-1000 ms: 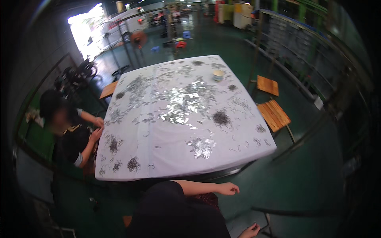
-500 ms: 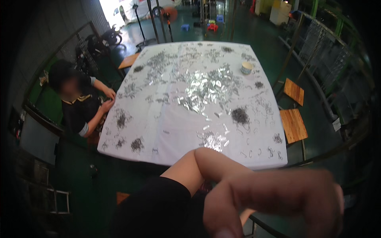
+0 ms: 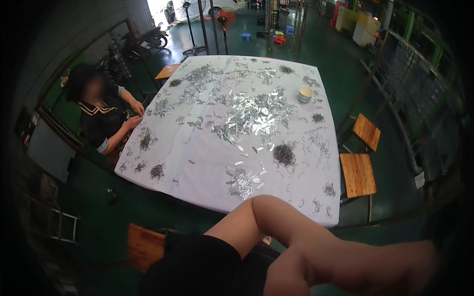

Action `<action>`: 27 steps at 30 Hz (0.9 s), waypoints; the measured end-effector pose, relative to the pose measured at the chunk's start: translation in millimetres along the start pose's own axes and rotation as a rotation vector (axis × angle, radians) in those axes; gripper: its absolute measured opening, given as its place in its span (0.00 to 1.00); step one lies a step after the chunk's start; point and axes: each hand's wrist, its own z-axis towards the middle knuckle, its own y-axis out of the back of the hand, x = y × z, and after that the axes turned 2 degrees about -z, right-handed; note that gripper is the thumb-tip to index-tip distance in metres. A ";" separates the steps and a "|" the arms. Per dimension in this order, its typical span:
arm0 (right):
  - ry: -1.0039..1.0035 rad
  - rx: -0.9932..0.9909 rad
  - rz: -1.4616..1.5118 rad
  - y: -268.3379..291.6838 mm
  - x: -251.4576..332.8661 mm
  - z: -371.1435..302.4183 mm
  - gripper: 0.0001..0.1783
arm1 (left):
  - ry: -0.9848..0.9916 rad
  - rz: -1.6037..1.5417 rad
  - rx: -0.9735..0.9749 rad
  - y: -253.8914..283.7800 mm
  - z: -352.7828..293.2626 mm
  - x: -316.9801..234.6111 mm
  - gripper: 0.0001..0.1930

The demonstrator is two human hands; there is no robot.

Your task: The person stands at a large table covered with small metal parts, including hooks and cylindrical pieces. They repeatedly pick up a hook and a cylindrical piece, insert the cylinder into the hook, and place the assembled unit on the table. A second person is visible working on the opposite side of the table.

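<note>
My left hand (image 3: 345, 266) is raised very close to the camera at the lower right, past my bent elbow and short black sleeve (image 3: 197, 261). Its fingers are blurred and cut off by the lower edge, so I cannot make out their pose or anything held. My right hand is out of view. Beyond the elbow stands a table with a white cover (image 3: 212, 158). Nearest to my arm lies a small heap of shiny, narrow metal pieces (image 3: 243, 182). Farther back spreads a larger heap of them (image 3: 264, 116). A dark tangle of curved wire hooks (image 3: 284, 154) lies right of centre.
A paper cup (image 3: 305, 94) stands on the table's far right. At the left edge sits another person (image 3: 101, 118), hands at the table. Wooden stools (image 3: 357, 175) line the right side; another stool (image 3: 145, 246) is lower left. A standing fan (image 3: 225, 22) is behind.
The view has shifted, so the table appears turned and more of its near right corner shows. My left hand has moved lower and to the right in the picture.
</note>
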 end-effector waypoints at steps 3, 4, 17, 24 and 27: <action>0.039 0.104 0.068 -14.4 1.9 31.1 0.04 | -0.002 0.124 -0.004 2.7 5.3 0.2 0.22; 0.033 0.097 0.072 -5.9 0.9 32.1 0.04 | -0.008 0.113 -0.006 6.2 8.0 4.4 0.22; 0.058 0.222 0.208 -34.1 19.2 56.8 0.04 | 0.129 1.293 -0.054 57.0 -49.5 -82.4 0.25; 0.025 0.530 0.143 -95.3 72.8 77.4 0.04 | 1.050 1.467 -0.755 82.9 -312.8 -111.3 0.36; 0.191 0.663 -0.016 -125.3 80.9 103.7 0.04 | 1.132 1.390 -0.957 80.9 -332.1 -113.7 0.33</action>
